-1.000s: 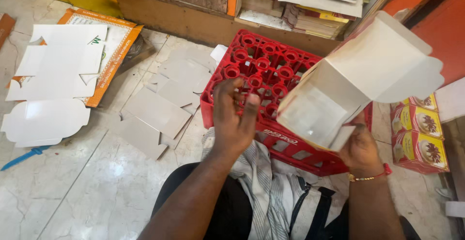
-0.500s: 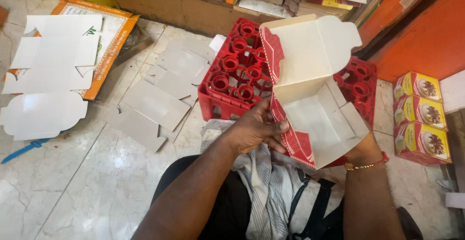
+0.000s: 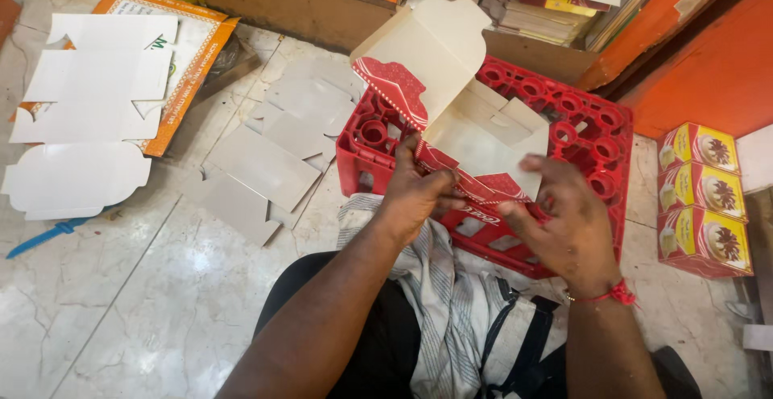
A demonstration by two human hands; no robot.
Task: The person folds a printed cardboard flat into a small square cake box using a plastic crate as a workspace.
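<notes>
Both my hands grip a half-folded white cardboard box with red patterned outside point(image 3: 451, 117), held over the red plastic bottle crate point(image 3: 580, 125).

My left hand point(image 3: 415, 194) and right hand point(image 3: 568, 222) pinch its near red edge from either side, apart. Three yellow-and-red printed cartons point(image 3: 704, 198) stand stacked right of the crate; flat grey cardboard blanks point(image 3: 266, 157) lie on the marble floor point(image 3: 121, 302) to the left, too overlapped to count.

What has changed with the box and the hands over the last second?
The cardboard box came down from the upper right to sit over the red crate, lid flap now pointing up. The left hand, which was off the box above the crate, now grips its near red edge; the right hand moved up to that edge too. The flat blanks and stacked boxes stayed put.
</notes>
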